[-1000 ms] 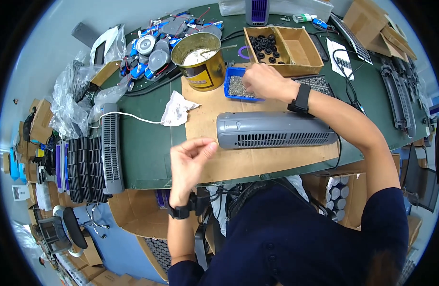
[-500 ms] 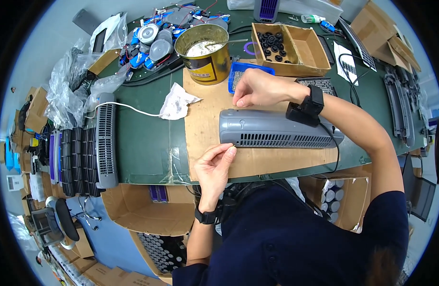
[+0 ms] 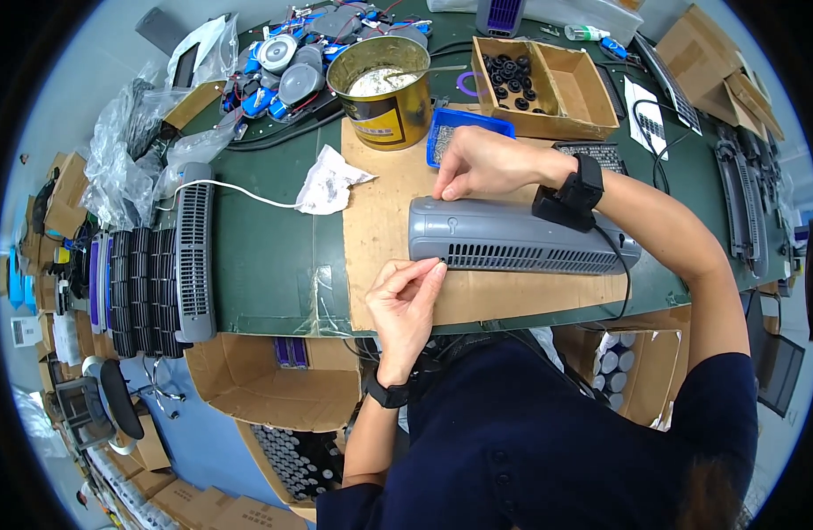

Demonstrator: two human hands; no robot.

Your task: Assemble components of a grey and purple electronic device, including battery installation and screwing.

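A long grey slotted plastic housing [image 3: 512, 237] lies across a flat cardboard sheet [image 3: 384, 234] in front of me. My left hand [image 3: 405, 305] is at its near left corner, thumb and forefinger pinched together by the end of the slots. Over its far left edge, my right hand [image 3: 488, 163] is closed in a pinch with the fingertips close to the surface. Whatever either pinch holds is too small to make out. Just beyond my right hand stands a blue tray [image 3: 471, 122] with small metal pieces, partly hidden by that hand.
A metal bucket [image 3: 380, 115] holds white paste and a stick. Behind it lie blue and grey parts with wires [image 3: 300, 66]. A cardboard box [image 3: 583, 97] contains black knob-like pieces. A stained white cloth [image 3: 329, 184] lies left; slotted grey housings [image 3: 194, 256] line the table's left end.
My left hand has moved slightly up and right, bringing its fingertips against the housing's near corner. The right hand has come slightly closer to the housing's far edge.
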